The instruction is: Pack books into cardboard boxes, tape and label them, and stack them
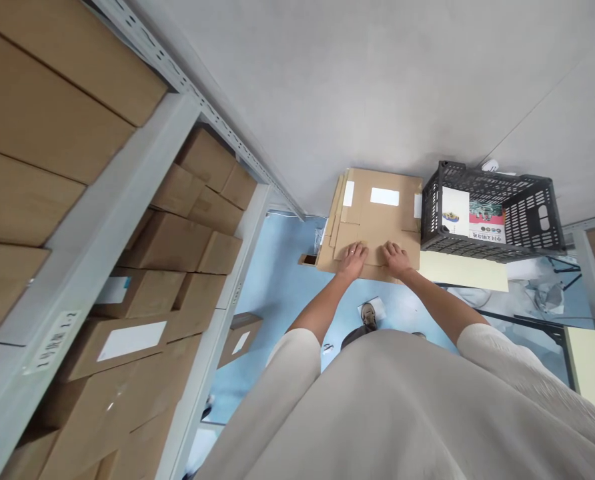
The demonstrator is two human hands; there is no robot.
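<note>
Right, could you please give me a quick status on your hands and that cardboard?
Both hands, left hand and right hand, flat on the stack of flattened cardboard boxes. No grip closed. Black crate sits beside the stack.

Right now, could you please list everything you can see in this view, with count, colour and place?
flattened cardboard boxes: a stack, count unclear, brown with white labels, on the work surface under both hands
crate: one, dark grey plastic, right of the stack, touching or nearly so
printed booklets: at least two, white and red, inside the crate
pale yellow board: one, below the crate
shelving unit: one, light grey metal, on the left
stored cartons: many, brown, some with white labels, on the shelves
floor: light blue, below
shoe: one visible, between the arms
left hand: flat on the stack, open
right hand: flat on the stack, open
</note>
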